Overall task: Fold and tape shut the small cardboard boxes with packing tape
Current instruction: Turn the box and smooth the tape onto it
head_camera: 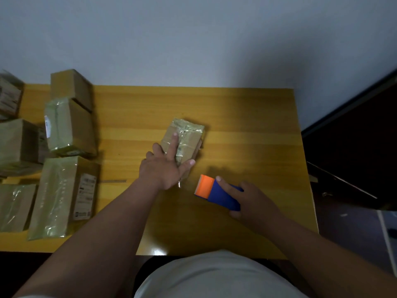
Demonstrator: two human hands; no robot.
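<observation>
Yellow wood-grain table (pixel 247 130) with a glossy top stands against a plain pale wall (pixel 193 39); dark furniture (pixel 354 158) sits off its right edge. Along the left side a cluster of finished boxes (pixel 64 164) crowds the surface, brown cardboard blocks wrapped in wrinkled clear tape that catches the light, some carrying white printed labels. They lie touching or overlapping one another, well apart from the work at the middle, so nothing blocks the hands.

At the table's centre lies a small box (pixel 187 138), rectangular, brown, its top and far end covered in shiny crinkled tape. The left hand (pixel 163 168) lies on it with fingers straight and spread: the forefinger presses along the top seam and the thumb lies against the near right corner. Just right of that hand and nearer the person, the right hand (pixel 251 201) grasps a tape dispenser (pixel 219 192), blue body with an orange front edge, the forefinger stretched along its top. Dispenser and box are close but apart.
</observation>
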